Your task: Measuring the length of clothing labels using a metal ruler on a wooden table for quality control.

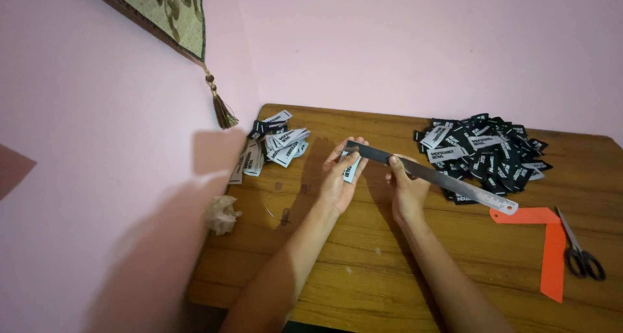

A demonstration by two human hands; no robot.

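I see my left hand (342, 174) half-curled around a fabric label (351, 169); my right hand (407, 189) pinches the steel ruler (448, 182) closed, above the wooden table (389, 268).

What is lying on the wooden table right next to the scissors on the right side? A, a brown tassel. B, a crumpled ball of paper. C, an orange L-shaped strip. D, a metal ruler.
C: the orange L-shaped strip lies flat on the table beside the scissors, while the metal ruler is held up in the hands, the left hand and the right hand.
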